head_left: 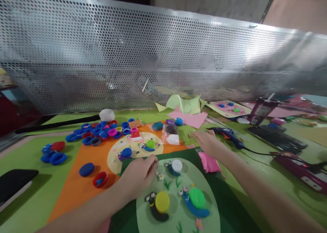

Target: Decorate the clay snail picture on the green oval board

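Observation:
My left hand hovers over the upper left of a pale green oval card on dark green paper, its fingers pinched; whatever they hold is too small to name. Beside its fingertips is a small white clay flower. The card bears clay snails with bottle-cap shells: one white cap, one yellow cap, one green cap. My right hand reaches beyond the card, fingers closed; a small dark tip shows at them, its kind unclear. Just below that hand lies a packet of pink clay.
A glue gun with a cord lies right of my right hand. Bottle caps are heaped at left, near a cream snail card on orange paper. Clay packets, a phone, a cup and a power strip surround.

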The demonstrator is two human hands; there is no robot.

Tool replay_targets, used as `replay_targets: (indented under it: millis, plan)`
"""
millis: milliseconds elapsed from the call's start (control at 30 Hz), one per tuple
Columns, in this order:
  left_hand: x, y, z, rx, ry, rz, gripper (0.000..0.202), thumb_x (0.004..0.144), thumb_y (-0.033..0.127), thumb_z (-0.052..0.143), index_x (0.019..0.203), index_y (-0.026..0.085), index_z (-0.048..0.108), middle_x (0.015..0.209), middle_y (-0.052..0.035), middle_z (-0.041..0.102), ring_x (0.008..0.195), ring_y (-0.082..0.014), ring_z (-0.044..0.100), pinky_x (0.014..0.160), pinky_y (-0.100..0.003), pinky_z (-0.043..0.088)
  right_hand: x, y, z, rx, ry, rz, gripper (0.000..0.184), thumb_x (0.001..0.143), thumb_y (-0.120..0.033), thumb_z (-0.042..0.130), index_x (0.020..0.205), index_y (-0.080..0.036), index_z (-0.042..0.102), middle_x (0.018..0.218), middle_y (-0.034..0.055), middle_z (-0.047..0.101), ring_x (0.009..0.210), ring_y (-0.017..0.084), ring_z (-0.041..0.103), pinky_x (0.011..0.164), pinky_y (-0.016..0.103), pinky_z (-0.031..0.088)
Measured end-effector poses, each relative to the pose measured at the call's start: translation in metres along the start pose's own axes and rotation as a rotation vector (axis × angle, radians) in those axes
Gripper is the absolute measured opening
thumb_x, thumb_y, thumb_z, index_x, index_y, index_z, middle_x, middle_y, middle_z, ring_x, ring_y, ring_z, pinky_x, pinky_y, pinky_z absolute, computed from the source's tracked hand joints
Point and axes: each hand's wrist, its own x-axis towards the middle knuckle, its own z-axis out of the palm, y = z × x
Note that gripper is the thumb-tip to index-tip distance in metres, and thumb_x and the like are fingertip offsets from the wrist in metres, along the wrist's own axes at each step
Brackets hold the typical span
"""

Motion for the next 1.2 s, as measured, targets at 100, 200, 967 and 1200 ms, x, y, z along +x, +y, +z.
replay_targets:
  millis: [100,200,967,1200]
  plan:
    - [0.001,0.001,0.001,0.031,-0.008,0.006,0.022,0.091,0.026,0.029,0.082,0.02,0.048,0.064,-0.0017,0.059,0.064,-0.0209,0.055,0.056,-0.028,0.032,0.0,-0.012,-0.001,-0.009,-0.078,0.025,0.021,0.091,-0.029,0.053,0.103,-0.013,0.057,0.098,0.0052,0.06,0.085,0.017,0.059,0.077,0.037,0.051]
    - [0.002,0.001,0.002,0.049,-0.011,0.013,0.022,0.091,0.025,0.029,0.082,0.02,0.049,0.063,-0.0021,0.058,0.063,-0.0212,0.055,0.055,-0.028,0.031,-0.001,-0.027,-0.008,-0.012,-0.118,0.027,0.021,0.092,-0.029,0.052,0.104,-0.013,0.057,0.097,0.0049,0.06,0.087,0.018,0.059,0.08,0.04,0.049]
    - [0.003,0.002,0.002,0.134,-0.037,0.034,0.017,0.092,0.023,0.04,0.095,0.014,0.055,0.07,0.0002,0.057,0.068,-0.0157,0.056,0.062,-0.03,0.044,0.017,-0.062,-0.017,0.003,0.032,0.045,0.028,0.084,-0.032,0.06,0.106,-0.016,0.052,0.098,0.0058,0.058,0.09,0.021,0.055,0.084,0.04,0.036]
    - [0.003,0.0,-0.001,0.113,-0.024,0.04,0.016,0.09,0.023,0.038,0.093,0.016,0.051,0.066,-0.0027,0.06,0.064,-0.0194,0.058,0.053,-0.027,0.035,-0.012,-0.062,-0.05,-0.004,0.226,-0.064,0.023,0.083,-0.027,0.059,0.103,-0.021,0.053,0.095,0.0065,0.06,0.079,0.022,0.055,0.077,0.036,0.029]
